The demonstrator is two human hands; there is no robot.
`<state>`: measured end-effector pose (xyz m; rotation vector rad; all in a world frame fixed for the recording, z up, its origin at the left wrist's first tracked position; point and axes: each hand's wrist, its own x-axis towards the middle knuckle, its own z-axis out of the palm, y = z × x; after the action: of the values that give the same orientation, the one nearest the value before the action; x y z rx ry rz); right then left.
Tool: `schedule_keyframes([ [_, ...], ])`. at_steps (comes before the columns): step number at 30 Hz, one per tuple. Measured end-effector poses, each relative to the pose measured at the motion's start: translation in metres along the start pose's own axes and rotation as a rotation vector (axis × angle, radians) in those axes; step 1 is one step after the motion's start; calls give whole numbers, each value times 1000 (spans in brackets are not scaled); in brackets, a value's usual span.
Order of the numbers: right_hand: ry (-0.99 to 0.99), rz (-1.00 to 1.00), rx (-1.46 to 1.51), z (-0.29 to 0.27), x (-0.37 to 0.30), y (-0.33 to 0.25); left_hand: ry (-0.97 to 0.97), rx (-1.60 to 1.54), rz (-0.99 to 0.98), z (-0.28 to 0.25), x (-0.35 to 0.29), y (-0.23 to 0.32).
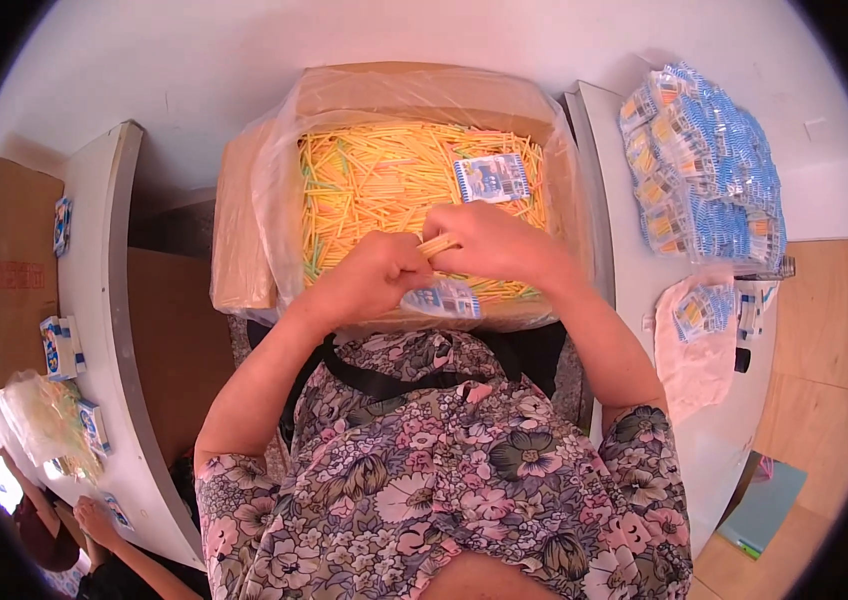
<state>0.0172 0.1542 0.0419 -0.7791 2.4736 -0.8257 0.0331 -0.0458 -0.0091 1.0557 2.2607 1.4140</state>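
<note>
A large cardboard box (241,215), lined with clear plastic, stands before me, full of loose thin yellow sticks (364,175), some of them green or pinkish. Over its near half my two hands meet. A small bundle of yellow sticks (438,245) runs between them. My left hand (372,277) is closed around the bundle's left end, and my right hand (492,243) is closed at its right end. Just below the hands is a blue-and-white packet (447,298); whether the left fingers touch it, I cannot tell. Another such packet (492,178) lies flat on the sticks.
On the right table, filled blue-and-white packets (709,165) are heaped in clear plastic, near a pale pink cloth (689,350) with packets on it. The left table (109,330) bears small boxes, a plastic bag (49,420) and a carton (14,270). A co-worker's hand (96,522) is at lower left.
</note>
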Motion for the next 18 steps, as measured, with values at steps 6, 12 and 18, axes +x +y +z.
schedule_keyframes([
  [6,268,207,611,4,-24,22,220,-206,-9,6,-1,3],
  [12,639,31,376,29,-18,-10,339,-148,200,28,13,7],
  [18,686,-75,225,26,-25,-13,273,0,203,34,10,8],
])
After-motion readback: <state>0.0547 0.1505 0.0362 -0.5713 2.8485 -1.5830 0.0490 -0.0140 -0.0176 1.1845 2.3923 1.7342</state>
